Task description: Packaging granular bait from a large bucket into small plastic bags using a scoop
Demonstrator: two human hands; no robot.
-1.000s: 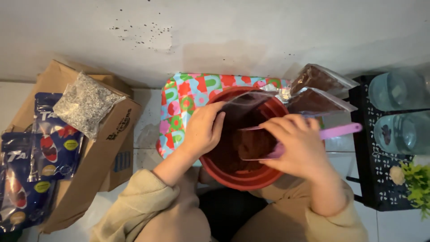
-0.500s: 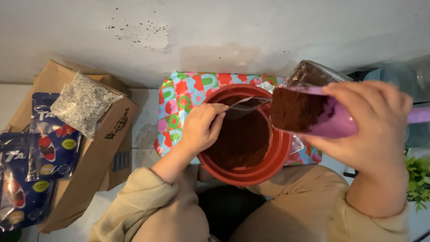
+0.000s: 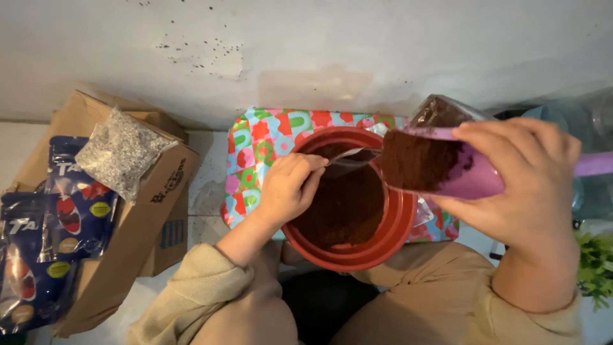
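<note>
R hand [image 3: 517, 185] clenched round purple scoop [image 3: 447, 169] of soil, above red pot [image 3: 351, 198] rim; L hand [image 3: 290, 188] pinches bag [image 3: 348, 160] open. Tip slowly, w/ scoop lip inside bag mouth.

Both the left hand [image 3: 287, 191] and the right hand [image 3: 520, 182] are bare, without rings or gloves, and behind each wrist runs a loose beige long sleeve [image 3: 191, 297] with a ribbed cuff.

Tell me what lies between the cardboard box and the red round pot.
In the head view, bare pale floor and the colourful patterned tray's left edge separate cardboard box from red pot.
</note>
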